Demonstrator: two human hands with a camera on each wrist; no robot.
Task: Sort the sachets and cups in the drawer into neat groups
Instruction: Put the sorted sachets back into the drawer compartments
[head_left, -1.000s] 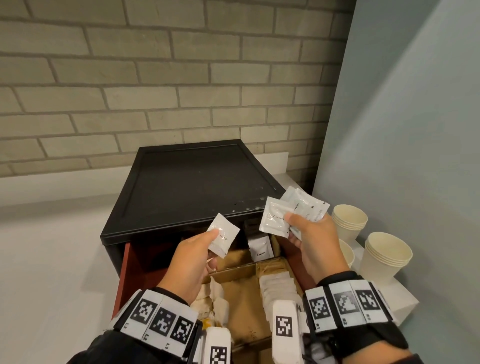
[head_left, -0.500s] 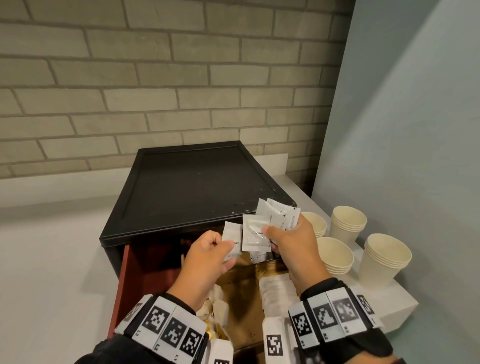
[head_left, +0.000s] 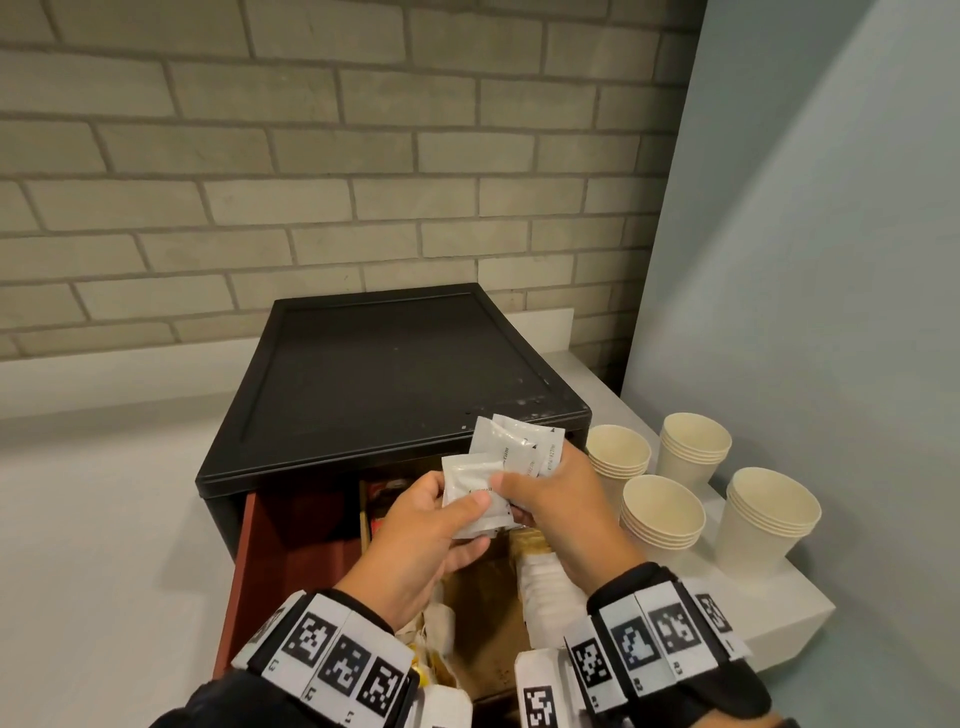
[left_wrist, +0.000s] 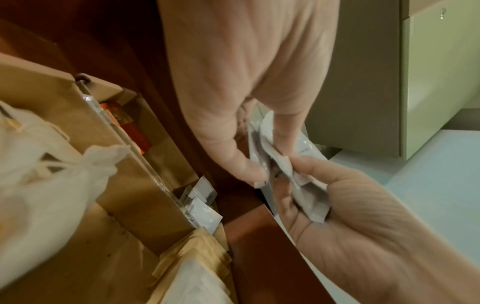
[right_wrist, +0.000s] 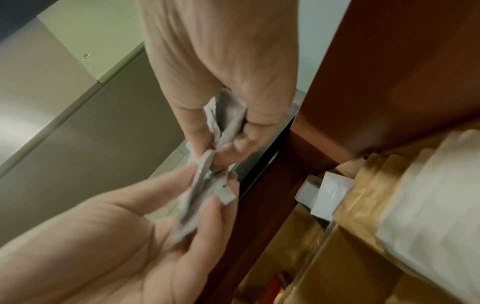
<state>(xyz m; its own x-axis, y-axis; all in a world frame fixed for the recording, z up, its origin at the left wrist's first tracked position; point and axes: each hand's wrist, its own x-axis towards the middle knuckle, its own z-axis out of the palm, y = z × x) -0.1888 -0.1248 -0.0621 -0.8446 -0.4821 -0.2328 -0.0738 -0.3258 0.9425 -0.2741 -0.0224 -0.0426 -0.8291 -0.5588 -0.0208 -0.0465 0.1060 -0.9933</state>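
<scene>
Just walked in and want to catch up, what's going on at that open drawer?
A person is sorting. Both hands meet above the open reddish-brown wooden drawer: the right hand holds a fan of small white foil sachets, and the left hand pinches one more white sachet against them. Four stacks of cream paper cups stand on the white counter beside.

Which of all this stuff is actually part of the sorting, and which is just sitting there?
Part of the job:
- white sachets, held by left hand and right hand
- open drawer
- paper cup stacks beside it

Just there:
- black cabinet top
- brick wall
- white counter
</scene>
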